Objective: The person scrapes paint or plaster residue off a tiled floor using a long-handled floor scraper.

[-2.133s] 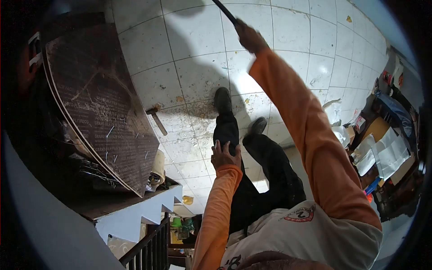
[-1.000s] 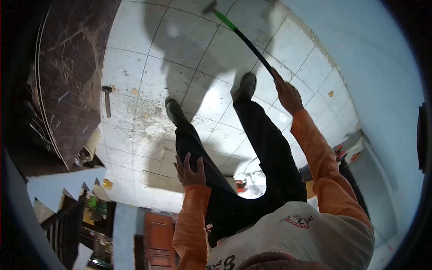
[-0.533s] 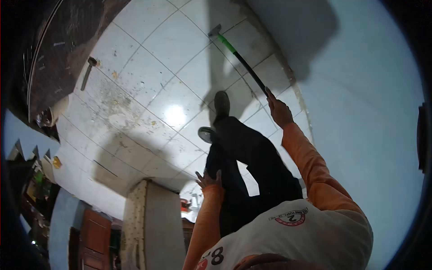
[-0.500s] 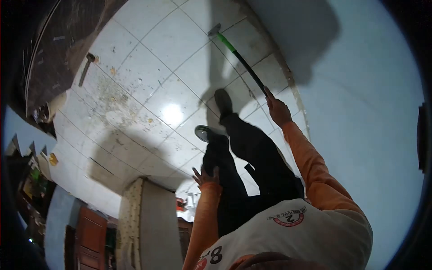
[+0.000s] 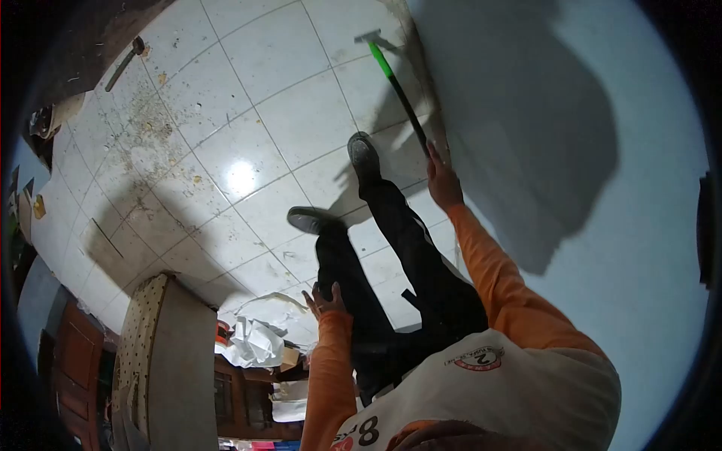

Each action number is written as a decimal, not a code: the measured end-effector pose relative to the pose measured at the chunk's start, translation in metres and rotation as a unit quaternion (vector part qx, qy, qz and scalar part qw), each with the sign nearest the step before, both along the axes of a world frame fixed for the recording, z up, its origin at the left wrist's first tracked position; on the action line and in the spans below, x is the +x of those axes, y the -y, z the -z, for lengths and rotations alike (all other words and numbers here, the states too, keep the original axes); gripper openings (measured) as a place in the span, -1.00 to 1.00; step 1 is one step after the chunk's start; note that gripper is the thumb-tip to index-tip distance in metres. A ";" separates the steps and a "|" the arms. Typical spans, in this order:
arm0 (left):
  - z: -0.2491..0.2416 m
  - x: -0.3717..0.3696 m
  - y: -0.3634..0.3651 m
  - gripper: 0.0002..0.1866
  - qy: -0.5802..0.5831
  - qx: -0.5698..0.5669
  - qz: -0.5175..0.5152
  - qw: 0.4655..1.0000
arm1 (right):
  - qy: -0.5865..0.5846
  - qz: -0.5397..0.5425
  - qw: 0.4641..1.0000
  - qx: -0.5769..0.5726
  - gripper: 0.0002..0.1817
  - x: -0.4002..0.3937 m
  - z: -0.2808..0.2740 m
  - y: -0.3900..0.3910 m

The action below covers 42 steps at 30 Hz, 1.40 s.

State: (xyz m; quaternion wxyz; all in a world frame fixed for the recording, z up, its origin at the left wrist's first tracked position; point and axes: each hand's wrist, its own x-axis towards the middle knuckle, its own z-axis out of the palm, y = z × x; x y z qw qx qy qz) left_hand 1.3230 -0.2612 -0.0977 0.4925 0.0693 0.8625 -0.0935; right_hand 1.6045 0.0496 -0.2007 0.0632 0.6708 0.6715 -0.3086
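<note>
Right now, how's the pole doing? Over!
Right hand gripping pole over tiles. Left hand empty, by left leg. Wall close on right; hammer far left.

The pole's [image 5: 406,109] near end is hidden in the right hand [image 5: 434,154]. The shirt's [image 5: 526,387] small print is unreadable; specks [image 5: 147,120] on the floor [image 5: 278,64] are too small to identify. The board [image 5: 71,45] is cut off at upper left.

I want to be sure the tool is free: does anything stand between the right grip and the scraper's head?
Nothing visible does. The right grip holds the long-handled scraper, whose handle runs uncovered over the tiled floor to its flat head; the hammer lies well off to the left.
</note>
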 end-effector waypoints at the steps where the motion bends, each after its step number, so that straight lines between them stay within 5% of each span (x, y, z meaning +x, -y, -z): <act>1: 0.003 0.008 -0.007 -0.21 0.014 0.015 -0.060 0.998 | 0.025 -0.026 0.999 0.009 -0.39 0.002 0.010 -0.025; 5: 0.019 0.061 -0.013 -0.19 0.033 0.027 -0.075 0.996 | 0.089 -0.118 0.988 0.053 -0.48 -0.017 0.030 -0.140; 7: 0.011 0.072 -0.021 -0.22 0.012 0.003 0.002 1.000 | 0.032 -0.060 0.997 0.022 -0.49 -0.009 0.025 -0.152; 11: 0.015 0.090 -0.009 -0.25 0.034 0.033 -0.079 0.996 | 0.071 0.003 0.997 -0.039 -0.49 0.050 -0.010 -0.057; 14: 0.006 0.093 -0.016 -0.22 0.056 -0.020 -0.078 0.995 | 0.033 -0.073 0.992 0.102 -0.49 0.064 -0.010 -0.045; 18: 0.005 0.100 -0.018 -0.19 0.014 0.005 -0.072 0.997 | 0.035 0.003 0.999 -0.006 -0.50 0.039 0.025 -0.137; 23: 0.008 0.113 -0.017 -0.17 0.016 0.020 -0.067 0.997 | 0.027 -0.016 1.000 0.001 -0.50 0.075 -0.015 -0.073; 29: 0.006 0.110 -0.043 -0.18 0.003 -0.001 -0.068 0.998 | -0.021 -0.070 0.993 0.091 -0.49 0.038 0.027 -0.163; 31: 0.000 0.113 -0.036 -0.18 0.002 -0.009 -0.064 0.998 | 0.037 0.058 0.993 -0.097 -0.50 0.002 -0.006 -0.200; 34: 0.008 0.119 -0.052 -0.19 0.007 -0.011 -0.068 0.998 | -0.016 -0.187 0.949 0.255 -0.49 0.075 0.033 -0.133; 35: 0.005 0.121 -0.053 -0.19 0.011 -0.030 -0.060 0.998 | -0.015 -0.191 0.948 0.254 -0.49 0.073 0.016 -0.122; 36: 0.006 0.124 -0.056 -0.19 0.012 -0.025 -0.065 0.997 | 0.006 -0.132 0.982 0.134 -0.49 0.068 0.001 -0.117; 38: 0.008 0.127 -0.056 -0.21 0.000 -0.039 -0.050 0.998 | -0.038 -0.175 0.959 0.219 -0.48 0.064 0.023 -0.140; 40: 0.009 0.127 -0.057 -0.19 -0.006 -0.040 -0.038 0.998 | -0.059 -0.052 0.997 0.015 -0.48 0.022 0.014 -0.207; 42: 0.008 0.132 -0.056 -0.16 -0.007 -0.045 -0.027 0.999 | -0.029 -0.068 0.997 0.019 -0.49 -0.008 0.037 -0.273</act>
